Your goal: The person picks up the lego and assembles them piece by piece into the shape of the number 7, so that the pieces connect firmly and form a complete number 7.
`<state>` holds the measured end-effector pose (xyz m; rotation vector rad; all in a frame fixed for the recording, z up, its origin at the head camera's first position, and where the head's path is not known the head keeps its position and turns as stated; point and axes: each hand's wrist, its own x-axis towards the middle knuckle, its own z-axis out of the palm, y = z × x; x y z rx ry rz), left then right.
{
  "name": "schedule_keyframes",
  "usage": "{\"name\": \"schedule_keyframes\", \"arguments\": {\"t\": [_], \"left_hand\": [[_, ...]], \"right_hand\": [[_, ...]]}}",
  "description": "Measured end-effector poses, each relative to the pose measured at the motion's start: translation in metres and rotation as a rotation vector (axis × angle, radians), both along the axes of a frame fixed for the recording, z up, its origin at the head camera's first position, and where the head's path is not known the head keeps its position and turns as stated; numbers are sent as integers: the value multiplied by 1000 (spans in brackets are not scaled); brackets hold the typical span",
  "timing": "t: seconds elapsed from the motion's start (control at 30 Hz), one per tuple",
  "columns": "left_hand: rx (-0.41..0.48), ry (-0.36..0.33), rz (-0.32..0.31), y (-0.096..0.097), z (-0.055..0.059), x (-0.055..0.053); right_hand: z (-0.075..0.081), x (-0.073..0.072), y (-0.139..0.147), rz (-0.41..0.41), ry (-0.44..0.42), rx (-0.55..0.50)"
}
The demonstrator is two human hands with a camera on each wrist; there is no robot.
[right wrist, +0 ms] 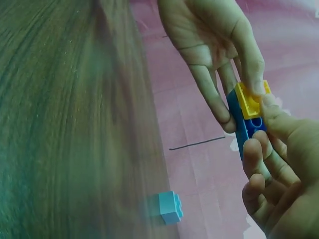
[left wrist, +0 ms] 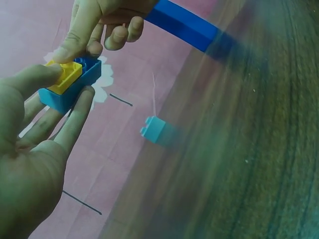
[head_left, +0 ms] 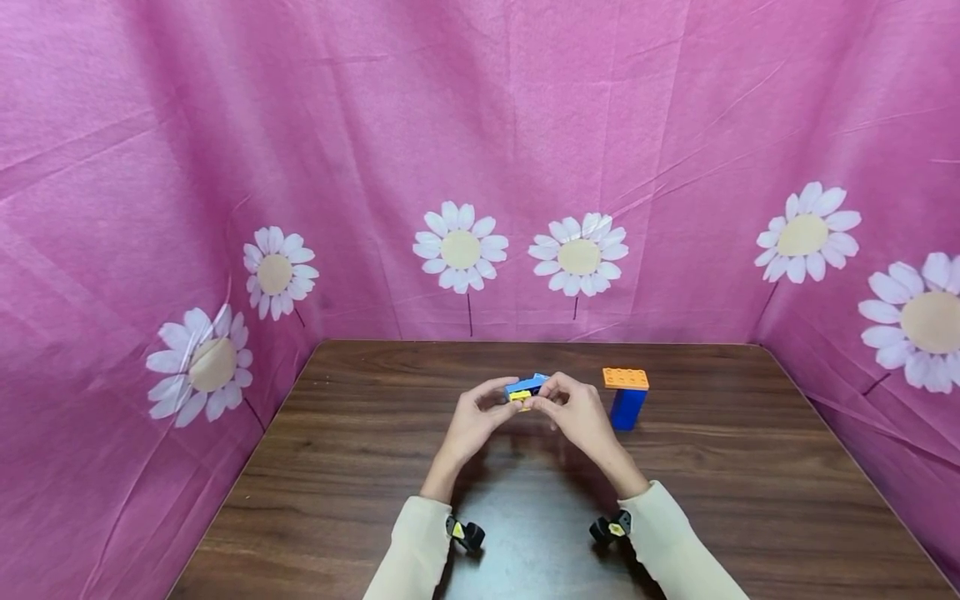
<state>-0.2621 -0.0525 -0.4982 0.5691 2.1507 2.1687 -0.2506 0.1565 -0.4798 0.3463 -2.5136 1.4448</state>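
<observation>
Two bare hands meet over a dark wood table (head_left: 330, 467), a little right of its middle, holding a blue brick (head_left: 527, 386) above the surface. A smaller yellow brick (head_left: 519, 396) sits against the blue brick's hollow underside, towards its left end. The left hand (head_left: 468, 422) pinches the pair — thumb on yellow, fingers behind blue. The right hand (head_left: 582, 414) also pinches them, its thumb on yellow and fingertips at the blue brick's right end, the other fingers loosely bent.

To the right, near the right hand but apart from it, stands an upright blue tower (head_left: 628, 411) capped by a flat orange plate (head_left: 626, 379). A light-blue brick (left wrist: 153, 130) stands on the table's far side, beyond the hands. Pink cloth (head_left: 360, 167) printed with white daisies (head_left: 460, 249) hangs behind and along both sides.
</observation>
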Motion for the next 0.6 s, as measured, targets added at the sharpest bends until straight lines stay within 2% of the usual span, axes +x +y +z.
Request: {"name": "schedule_keyframes", "arguments": {"t": [0.17, 0.23, 0.33, 0.43, 0.6], "left_hand": [[-9, 21, 30, 2, 4, 1], [-16, 23, 37, 3, 6, 1], [-18, 23, 40, 4, 9, 1], [-10, 17, 25, 4, 11, 3], [-6, 17, 17, 5, 13, 3]], "right_hand": [[4, 3, -1, -83, 32, -15], [5, 3, -1, -85, 43, -46], [7, 3, -1, 3, 21, -119], [7, 3, 0, 102, -37, -192], [10, 3, 1, 134, -66, -230]]}}
